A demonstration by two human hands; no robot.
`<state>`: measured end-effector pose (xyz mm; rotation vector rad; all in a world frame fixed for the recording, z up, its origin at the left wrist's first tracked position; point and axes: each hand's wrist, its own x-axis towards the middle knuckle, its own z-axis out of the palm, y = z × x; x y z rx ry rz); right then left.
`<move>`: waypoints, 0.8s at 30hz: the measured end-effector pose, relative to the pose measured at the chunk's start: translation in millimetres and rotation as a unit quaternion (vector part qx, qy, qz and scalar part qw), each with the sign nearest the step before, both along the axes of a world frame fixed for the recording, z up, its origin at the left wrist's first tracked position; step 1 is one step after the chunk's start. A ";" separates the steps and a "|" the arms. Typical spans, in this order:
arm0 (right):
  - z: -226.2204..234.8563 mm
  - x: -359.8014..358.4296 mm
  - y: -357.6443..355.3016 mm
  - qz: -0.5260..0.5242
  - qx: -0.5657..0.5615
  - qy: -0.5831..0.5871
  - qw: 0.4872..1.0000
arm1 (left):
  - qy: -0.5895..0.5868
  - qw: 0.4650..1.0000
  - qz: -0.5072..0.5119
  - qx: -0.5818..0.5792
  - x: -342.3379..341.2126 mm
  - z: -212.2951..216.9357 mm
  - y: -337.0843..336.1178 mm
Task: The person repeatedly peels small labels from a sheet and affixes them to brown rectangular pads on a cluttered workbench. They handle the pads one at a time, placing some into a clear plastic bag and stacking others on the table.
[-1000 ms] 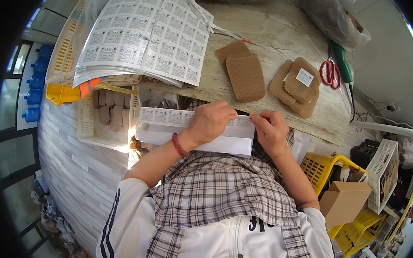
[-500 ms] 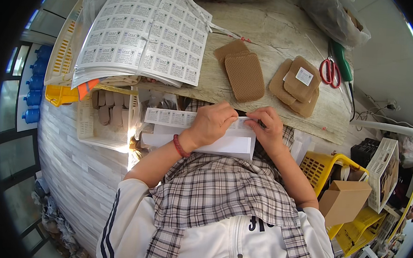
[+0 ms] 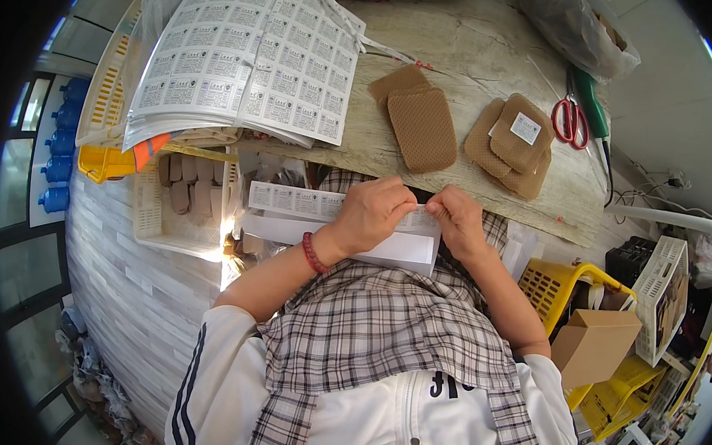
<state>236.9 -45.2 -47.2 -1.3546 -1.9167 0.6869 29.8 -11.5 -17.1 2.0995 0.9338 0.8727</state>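
Note:
Over my lap, just off the table's near edge, I hold a strip of printed labels [image 3: 292,201]. My left hand [image 3: 370,215] pinches its upper edge right of the middle, fingers curled. Close beside it, my right hand [image 3: 457,220] is closed on the strip's right end. The two pinches are almost touching, and the paper between them is mostly covered by the fingers. Below the strip lies folded white backing paper [image 3: 395,249]. On the table ahead are two overlapping brown mesh pads [image 3: 423,129] and, to the right, a few more pads, the top one bearing a white label [image 3: 525,128].
A thick stack of label sheets [image 3: 244,52] covers the table's left side. Red-handled scissors [image 3: 570,124] and a green-handled tool [image 3: 589,106] lie at the right. A white basket of brown pieces [image 3: 185,220] stands lower left; a yellow basket [image 3: 543,291] and cardboard box [image 3: 596,343] stand right.
My right hand's fingers have curled in tighter on the strip, and its pinch has drawn nearer the left hand's. The left hand has shifted slightly right.

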 end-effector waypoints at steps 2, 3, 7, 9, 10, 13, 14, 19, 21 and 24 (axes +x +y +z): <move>-2.0 0.1 -4.0 -0.028 -0.021 0.069 0.997 | 0.004 1.000 0.010 0.010 1.9 3.8 -1.4; 0.1 -1.1 -5.5 -0.041 -0.030 0.104 0.993 | 0.005 1.000 0.015 0.011 1.7 3.3 -1.1; 12.9 -2.7 -9.8 -0.070 0.098 0.027 0.992 | 0.013 1.000 0.021 0.004 1.5 3.2 -0.4; 13.0 1.1 -9.5 -0.058 0.194 -0.058 0.978 | 0.017 1.000 0.021 -0.003 2.2 3.4 -0.6; 12.9 2.2 -10.1 -0.056 0.220 -0.087 0.970 | 0.018 1.000 0.021 -0.005 2.9 2.8 -0.7; 13.6 4.6 -12.2 -0.048 0.277 -0.156 0.947 | 0.018 0.999 0.024 -0.014 3.6 1.3 -0.2; 15.0 5.1 -13.1 -0.045 0.284 -0.168 0.943 | 0.017 0.999 0.024 -0.017 3.7 1.1 0.1; 12.9 8.1 -14.9 -0.036 0.299 -0.198 0.933 | 0.025 0.999 0.020 -0.034 3.2 0.3 -0.2; 11.6 9.0 -15.2 -0.032 0.297 -0.199 0.933 | 0.024 0.999 0.021 -0.039 3.7 0.1 -0.4; 12.3 9.2 -18.6 -0.025 0.277 -0.211 0.937 | 0.025 0.998 0.025 -0.051 4.4 -1.3 -0.4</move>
